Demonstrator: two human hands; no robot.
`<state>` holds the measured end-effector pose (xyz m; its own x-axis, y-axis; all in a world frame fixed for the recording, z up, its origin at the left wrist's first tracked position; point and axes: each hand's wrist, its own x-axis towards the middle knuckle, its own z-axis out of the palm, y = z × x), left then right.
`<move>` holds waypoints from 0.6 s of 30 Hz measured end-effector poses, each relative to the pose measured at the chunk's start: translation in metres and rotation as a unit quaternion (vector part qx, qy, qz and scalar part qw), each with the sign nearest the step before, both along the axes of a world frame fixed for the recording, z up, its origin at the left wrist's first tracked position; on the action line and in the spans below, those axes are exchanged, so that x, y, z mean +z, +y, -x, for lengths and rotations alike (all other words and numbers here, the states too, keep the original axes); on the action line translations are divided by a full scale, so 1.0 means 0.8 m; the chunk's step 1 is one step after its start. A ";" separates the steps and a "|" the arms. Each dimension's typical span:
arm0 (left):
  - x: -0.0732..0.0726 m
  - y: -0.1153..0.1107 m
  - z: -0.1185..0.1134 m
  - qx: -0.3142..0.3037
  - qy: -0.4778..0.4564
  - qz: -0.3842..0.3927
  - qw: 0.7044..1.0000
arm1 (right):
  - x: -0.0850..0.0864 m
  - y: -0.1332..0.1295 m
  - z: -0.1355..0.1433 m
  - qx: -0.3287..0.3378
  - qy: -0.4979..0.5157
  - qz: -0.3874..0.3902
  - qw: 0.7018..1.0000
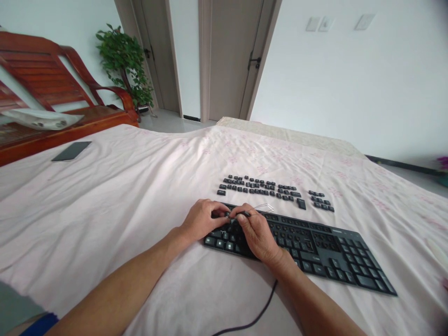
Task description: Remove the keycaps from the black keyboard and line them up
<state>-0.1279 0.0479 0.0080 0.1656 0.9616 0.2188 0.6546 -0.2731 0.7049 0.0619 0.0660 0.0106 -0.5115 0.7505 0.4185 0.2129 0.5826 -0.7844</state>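
A black keyboard (332,261) lies on the pale pink sheet, with many of its upper keys off and bare sockets showing. My right hand (257,233) is closed over its left part, holding a wire keycap puller (266,207) whose thin wire loops stick out to the right, away from the keys. My left hand (205,218) is at the keyboard's upper left corner, thumb and fingers pinched together against my right fingertips. Whatever lies in that pinch is too small to make out. Behind the keyboard, loose black keycaps (257,191) are set out in rows.
A second group of loose keycaps (321,201) sits farther right. The keyboard's cable (261,315) runs toward me. A dark phone-like slab (72,151) rests at the sheet's left edge. Beyond are a wooden bench (45,79), a potted plant (122,60) and doors (233,56).
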 end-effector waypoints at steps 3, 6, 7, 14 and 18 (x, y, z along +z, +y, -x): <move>-0.001 -0.001 -0.004 0.030 0.015 -0.017 0.999 | 0.001 0.000 0.000 -0.022 0.008 0.010 1.000; -0.001 -0.003 -0.007 0.042 0.056 -0.054 0.996 | 0.003 -0.002 -0.001 -0.037 0.000 0.020 0.999; 0.000 -0.003 -0.007 0.044 0.069 -0.064 0.995 | 0.003 -0.002 -0.002 -0.038 -0.003 0.021 0.999; -0.005 -0.001 -0.003 0.061 0.058 -0.082 0.993 | 0.003 -0.006 -0.006 -0.074 0.012 0.007 0.997; -0.008 0.005 0.004 0.086 -0.047 -0.033 0.995 | 0.002 -0.006 -0.008 -0.100 0.018 0.003 0.995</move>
<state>-0.1307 0.0519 0.0020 -0.0249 0.9568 0.2897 0.6272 -0.2107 0.7498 0.0679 0.0615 0.0125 -0.3359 0.8384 0.4291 0.2959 0.5265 -0.7970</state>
